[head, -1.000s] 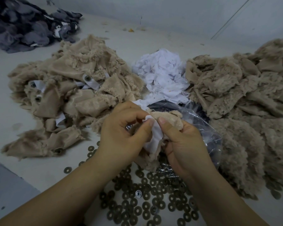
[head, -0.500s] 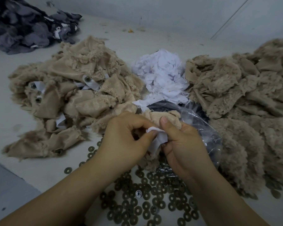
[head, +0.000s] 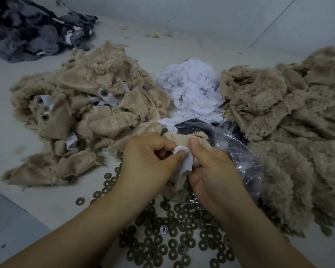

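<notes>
A heap of dark grey fabric (head: 27, 29) lies at the far left of the table (head: 23, 186). Nearer, a pile of beige fabric pieces (head: 89, 117) carries white tabs and round metal studs. The left hand (head: 149, 161) is curled, pinching a white patch (head: 186, 160) between thumb and forefinger. The patch lies against a small beige fur piece (head: 182, 140), held above the table at centre. The right hand (head: 217, 175) grips this piece, thumb on top beside the patch. Ring-shaped washers (head: 172, 244) lie scattered below both wrists. Behind the hands sits a mound of white scraps (head: 193, 91). A clear plastic bag (head: 244, 151) lies just right of the right hand. A large beige fur pile (head: 290, 122) occupies the right side.
</notes>
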`<action>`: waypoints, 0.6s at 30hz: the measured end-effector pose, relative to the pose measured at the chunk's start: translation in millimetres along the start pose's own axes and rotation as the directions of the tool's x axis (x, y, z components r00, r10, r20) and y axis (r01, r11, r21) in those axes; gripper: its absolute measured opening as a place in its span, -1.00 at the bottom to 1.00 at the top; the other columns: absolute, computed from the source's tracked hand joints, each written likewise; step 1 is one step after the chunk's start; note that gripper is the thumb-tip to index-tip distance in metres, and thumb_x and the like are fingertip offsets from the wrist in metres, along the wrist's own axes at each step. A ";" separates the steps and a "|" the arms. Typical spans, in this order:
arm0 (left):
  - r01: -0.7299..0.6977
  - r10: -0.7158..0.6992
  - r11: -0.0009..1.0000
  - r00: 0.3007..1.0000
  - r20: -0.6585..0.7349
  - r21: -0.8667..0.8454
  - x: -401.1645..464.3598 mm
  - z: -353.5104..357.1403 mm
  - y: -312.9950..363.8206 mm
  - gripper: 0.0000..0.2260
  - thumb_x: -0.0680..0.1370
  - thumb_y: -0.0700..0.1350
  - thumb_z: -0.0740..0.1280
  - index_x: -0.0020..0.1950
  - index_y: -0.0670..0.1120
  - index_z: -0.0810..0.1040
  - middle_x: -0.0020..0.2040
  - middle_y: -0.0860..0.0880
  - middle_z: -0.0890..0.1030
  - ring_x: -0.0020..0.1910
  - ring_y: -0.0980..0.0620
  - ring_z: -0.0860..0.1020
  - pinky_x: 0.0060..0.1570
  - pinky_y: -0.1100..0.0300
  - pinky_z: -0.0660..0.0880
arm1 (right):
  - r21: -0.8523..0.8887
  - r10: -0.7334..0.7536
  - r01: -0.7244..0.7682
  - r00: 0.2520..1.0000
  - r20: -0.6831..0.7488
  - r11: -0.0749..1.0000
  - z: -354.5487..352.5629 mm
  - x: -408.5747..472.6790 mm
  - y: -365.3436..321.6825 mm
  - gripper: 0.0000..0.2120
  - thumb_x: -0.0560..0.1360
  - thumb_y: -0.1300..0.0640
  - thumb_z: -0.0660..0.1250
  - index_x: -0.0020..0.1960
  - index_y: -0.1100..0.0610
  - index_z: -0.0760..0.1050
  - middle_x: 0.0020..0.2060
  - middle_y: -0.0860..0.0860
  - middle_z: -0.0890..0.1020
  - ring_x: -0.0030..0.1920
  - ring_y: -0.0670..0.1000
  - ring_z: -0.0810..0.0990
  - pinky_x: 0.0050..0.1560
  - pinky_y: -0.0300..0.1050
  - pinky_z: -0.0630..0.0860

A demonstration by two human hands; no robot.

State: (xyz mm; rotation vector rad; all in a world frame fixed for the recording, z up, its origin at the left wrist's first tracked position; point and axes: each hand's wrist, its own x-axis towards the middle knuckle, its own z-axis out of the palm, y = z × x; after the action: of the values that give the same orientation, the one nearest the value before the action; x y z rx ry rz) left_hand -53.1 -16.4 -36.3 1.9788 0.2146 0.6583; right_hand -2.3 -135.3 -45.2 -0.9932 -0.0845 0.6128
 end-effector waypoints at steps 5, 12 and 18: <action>0.055 -0.056 0.998 0.998 -0.025 -0.009 1.6 0.9 -0.4 -0.80 0.34 -0.20 0.58 -0.39 -0.04 0.60 -0.46 0.11 0.50 -0.48 0.23 0.41 -0.47 0.43 0.32 | -0.058 -0.050 0.052 0.998 0.039 0.997 -0.2 -1.0 2.1 -0.74 0.48 0.09 0.34 -0.03 0.28 0.67 -0.01 0.31 0.69 0.07 0.23 0.69 0.06 -0.04 0.65; 0.233 -0.247 0.925 0.969 -0.010 -0.300 5.2 -3.3 -11.1 -0.88 0.42 -0.19 0.53 -0.17 -0.05 0.61 -0.33 -0.01 0.59 -0.35 0.06 0.54 -0.32 0.22 0.53 | 0.080 -0.028 0.022 0.997 0.073 0.997 2.6 -0.5 1.8 -0.73 0.55 0.15 0.27 0.06 0.32 0.64 0.06 0.30 0.68 0.10 0.21 0.69 0.08 -0.02 0.64; 0.283 -0.306 0.883 0.952 -0.003 -0.375 8.3 -4.3 -11.5 -0.81 0.50 -0.25 0.44 -0.31 -0.09 0.67 -0.31 -0.15 0.67 -0.34 -0.05 0.57 -0.29 0.16 0.58 | 0.137 0.080 -0.083 0.996 0.030 0.987 5.4 -0.3 1.5 -0.61 0.49 0.12 0.31 0.18 0.38 0.56 0.11 0.29 0.67 0.15 0.23 0.66 0.18 0.09 0.60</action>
State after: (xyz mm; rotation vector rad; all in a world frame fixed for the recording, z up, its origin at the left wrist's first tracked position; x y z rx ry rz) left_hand -47.0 -4.0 -41.8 1.5221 0.3920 0.5173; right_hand -5.0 -130.8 -43.4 -0.8580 -0.0222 0.6963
